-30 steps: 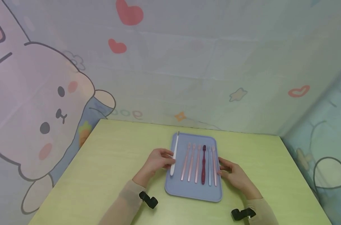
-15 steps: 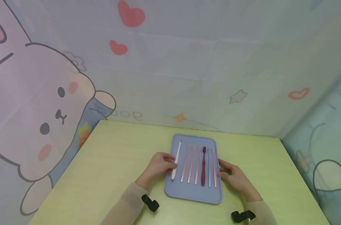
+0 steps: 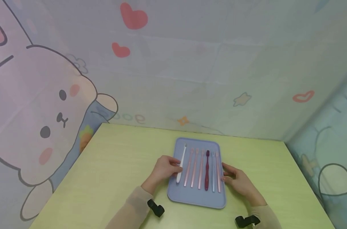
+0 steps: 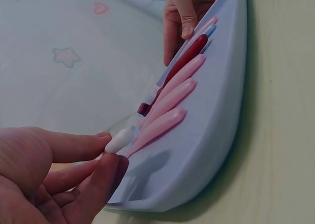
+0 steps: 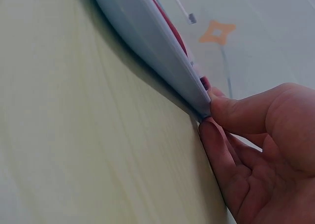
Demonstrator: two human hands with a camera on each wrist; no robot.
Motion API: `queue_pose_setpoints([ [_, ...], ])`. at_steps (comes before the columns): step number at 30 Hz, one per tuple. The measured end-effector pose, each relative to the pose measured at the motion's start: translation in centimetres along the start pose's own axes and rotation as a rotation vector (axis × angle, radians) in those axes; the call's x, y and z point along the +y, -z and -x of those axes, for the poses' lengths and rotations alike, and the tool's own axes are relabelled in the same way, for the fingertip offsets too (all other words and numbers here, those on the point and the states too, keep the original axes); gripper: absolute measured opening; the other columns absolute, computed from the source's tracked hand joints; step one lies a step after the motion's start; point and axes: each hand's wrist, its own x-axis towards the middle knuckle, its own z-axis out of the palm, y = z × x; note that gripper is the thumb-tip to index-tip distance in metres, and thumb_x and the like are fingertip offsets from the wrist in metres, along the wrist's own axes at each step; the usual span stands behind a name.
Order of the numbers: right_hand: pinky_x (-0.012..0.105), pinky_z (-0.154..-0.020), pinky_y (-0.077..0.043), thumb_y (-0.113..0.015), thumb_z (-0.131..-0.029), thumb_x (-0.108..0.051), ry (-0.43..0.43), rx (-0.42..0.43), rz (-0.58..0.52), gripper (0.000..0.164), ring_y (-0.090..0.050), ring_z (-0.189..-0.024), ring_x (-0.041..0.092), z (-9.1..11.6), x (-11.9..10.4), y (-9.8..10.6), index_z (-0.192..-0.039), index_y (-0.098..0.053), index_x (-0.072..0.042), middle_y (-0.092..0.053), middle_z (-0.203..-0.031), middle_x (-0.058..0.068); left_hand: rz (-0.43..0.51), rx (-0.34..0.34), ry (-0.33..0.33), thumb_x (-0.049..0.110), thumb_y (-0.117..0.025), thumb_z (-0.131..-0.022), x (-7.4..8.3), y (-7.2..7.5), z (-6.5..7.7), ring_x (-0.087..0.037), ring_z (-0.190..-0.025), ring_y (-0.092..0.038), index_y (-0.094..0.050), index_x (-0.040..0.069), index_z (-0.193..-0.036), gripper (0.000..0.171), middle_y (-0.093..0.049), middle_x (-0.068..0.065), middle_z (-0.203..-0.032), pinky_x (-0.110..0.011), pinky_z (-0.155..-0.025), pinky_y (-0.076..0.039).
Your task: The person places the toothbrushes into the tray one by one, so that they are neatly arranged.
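My left hand (image 3: 165, 168) pinches a white toothbrush (image 3: 183, 155) between thumb and fingertips, over the left part of a pale blue tray (image 3: 190, 199). In the left wrist view the white handle end (image 4: 119, 139) sticks out from the fingertips, apart from the tray floor, above a shadow. Beside it lies a row: three pink toothbrushes (image 3: 194, 170), a dark red toothbrush (image 3: 206, 171), a light blue toothbrush (image 3: 213, 173) and another pink toothbrush (image 3: 218, 174). At the tray's right rim is my right hand (image 3: 240, 182), gripping the edge with thumb above and a finger below (image 5: 216, 140).
The tray lies on a yellow-green table (image 3: 127, 149). Behind the table hangs a patterned cloth (image 3: 173, 73) with a large cartoon rabbit on the left. Each sleeved wrist carries a small black camera (image 3: 156, 208).
My left hand has brought the white toothbrush rightward and nearer to me, from the left rim to beside the pink row. My right hand stays at the tray's edge.
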Motion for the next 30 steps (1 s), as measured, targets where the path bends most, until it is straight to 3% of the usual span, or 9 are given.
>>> queue_pose_setpoints([
  [16,0.061,-0.119,-0.037,-0.071,-0.102,-0.006,0.009,-0.004,-0.003,0.064,-0.064,-0.129,0.040,0.0,0.1,0.0,-0.159,-0.045,0.003,-0.066,-0.141,0.024,-0.167,0.033,-0.058,0.001,-0.086,-0.087,-0.1,-1.2,0.3,-0.012,-0.061,-0.068,-0.076,-0.009,-0.111,0.027,-0.071,-0.005,-0.080,-0.026,-0.056,-0.059],
  [30,0.062,-0.120,-0.036,-0.071,-0.102,-0.008,0.003,0.001,0.004,0.064,-0.063,-0.130,0.040,-0.2,0.4,0.0,-0.159,-0.045,0.003,-0.069,-0.135,0.023,-0.232,0.075,-0.118,-0.002,-0.087,-0.084,-0.2,-1.8,0.4,-0.012,-0.060,-0.066,-0.077,-0.010,-0.104,0.023,-0.072,-0.007,-0.080,-0.026,-0.054,-0.058],
])
